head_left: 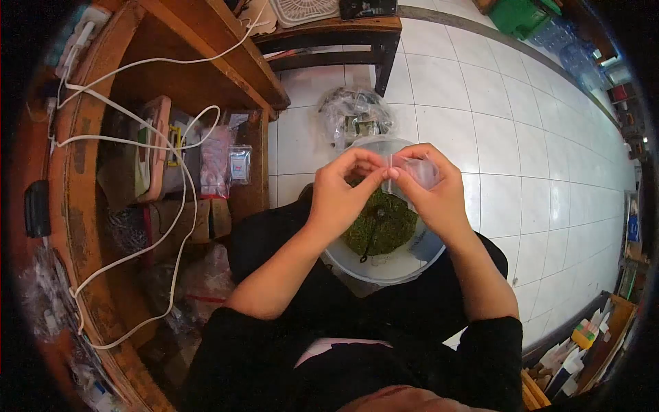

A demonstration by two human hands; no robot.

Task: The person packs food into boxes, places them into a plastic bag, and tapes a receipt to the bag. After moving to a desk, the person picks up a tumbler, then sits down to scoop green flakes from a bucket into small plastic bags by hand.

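Observation:
A small clear plastic bag (420,172) is pinched at its edge between the fingertips of both hands. My left hand (347,189) grips it from the left, thumb and fingers pressed together near the middle. On the other side my right hand (439,189) has its thumb against the same edge, and most of the bag lies within its curled fingers. Below them stands a round translucent tub (398,277) between the knees. It holds a mass of green, finely shredded material (384,226) with a dark handle-like piece lying across it.
Beyond the tub, a bundle of clear plastic bags (347,113) lies on the white tiled floor (508,147). At the left is a wooden shelf (206,41) with a looping white cable (182,199) and packets. A dark-legged bench (329,34) stands ahead.

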